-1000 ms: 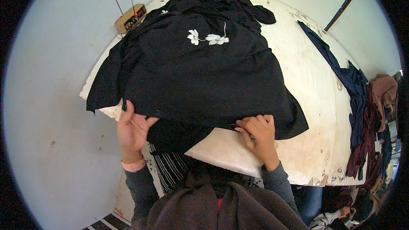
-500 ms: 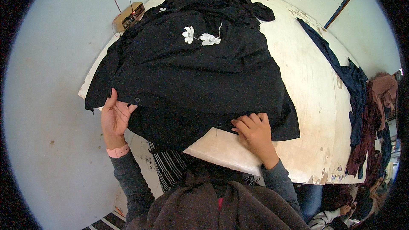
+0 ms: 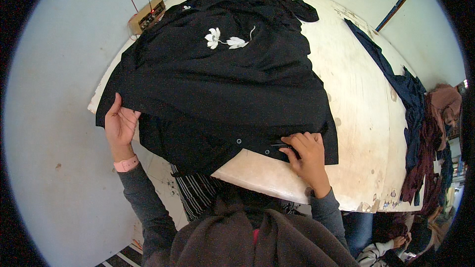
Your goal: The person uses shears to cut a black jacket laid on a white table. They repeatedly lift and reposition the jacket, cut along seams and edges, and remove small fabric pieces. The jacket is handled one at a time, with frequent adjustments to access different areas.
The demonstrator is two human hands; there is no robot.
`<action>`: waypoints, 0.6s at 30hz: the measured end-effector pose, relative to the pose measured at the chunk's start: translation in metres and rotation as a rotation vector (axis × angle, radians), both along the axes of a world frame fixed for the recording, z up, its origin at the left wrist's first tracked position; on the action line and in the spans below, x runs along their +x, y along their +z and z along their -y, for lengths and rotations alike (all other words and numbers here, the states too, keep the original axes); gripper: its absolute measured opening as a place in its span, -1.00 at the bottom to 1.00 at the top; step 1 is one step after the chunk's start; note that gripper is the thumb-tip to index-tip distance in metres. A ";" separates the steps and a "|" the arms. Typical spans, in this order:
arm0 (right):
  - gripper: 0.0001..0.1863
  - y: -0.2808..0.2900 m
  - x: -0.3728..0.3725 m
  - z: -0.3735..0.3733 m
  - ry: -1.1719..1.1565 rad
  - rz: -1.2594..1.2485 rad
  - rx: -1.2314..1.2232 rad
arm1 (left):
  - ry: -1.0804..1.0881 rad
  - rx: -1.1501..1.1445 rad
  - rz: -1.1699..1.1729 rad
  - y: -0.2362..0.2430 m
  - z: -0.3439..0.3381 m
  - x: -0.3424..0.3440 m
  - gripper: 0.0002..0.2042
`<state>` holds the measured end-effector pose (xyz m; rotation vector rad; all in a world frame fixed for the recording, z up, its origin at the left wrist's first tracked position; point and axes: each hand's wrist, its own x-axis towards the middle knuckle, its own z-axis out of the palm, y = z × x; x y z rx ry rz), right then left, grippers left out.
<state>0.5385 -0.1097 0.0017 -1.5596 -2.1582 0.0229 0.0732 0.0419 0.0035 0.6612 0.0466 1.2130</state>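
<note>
A black garment with white embroidered flowers lies rumpled over the table in front of me. At its near left edge, my left hand grips the cloth, thumb raised and fingertips partly hidden by the fabric. Two small round ring-like fasteners show along the near edge. Beside them my right hand is closed at the cloth, with thumb and fingers curled towards each other. A thin dark strip with a faint glint shows at its fingertips; whether it is a tool or a fold cannot be made out.
The pale, worn table ends in a curved near edge. A small box with wires stands at the far left by the wall. Dark blue cloth and maroon cloth hang at the right edge. Another person's hand shows lower right.
My left hand has moved left and slightly up, the garment shifting left with it. My right hand has moved right and turned, its thumb now showing. The fasteners near it have shifted.
</note>
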 end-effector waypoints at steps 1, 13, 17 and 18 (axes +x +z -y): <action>-0.78 -0.001 0.002 0.003 -0.006 -0.008 -0.026 | -0.049 0.024 0.032 0.002 -0.001 0.001 -0.54; -0.84 -0.012 -0.005 0.002 0.122 0.077 -0.036 | 0.074 -0.055 -0.050 0.005 -0.004 0.001 -0.58; -0.81 0.001 0.003 0.008 0.011 -0.082 -0.032 | 0.043 0.029 0.002 -0.005 -0.031 -0.031 -0.61; -0.80 0.005 0.007 0.011 -0.021 -0.119 -0.038 | 0.057 0.074 -0.030 -0.006 -0.039 -0.042 -0.62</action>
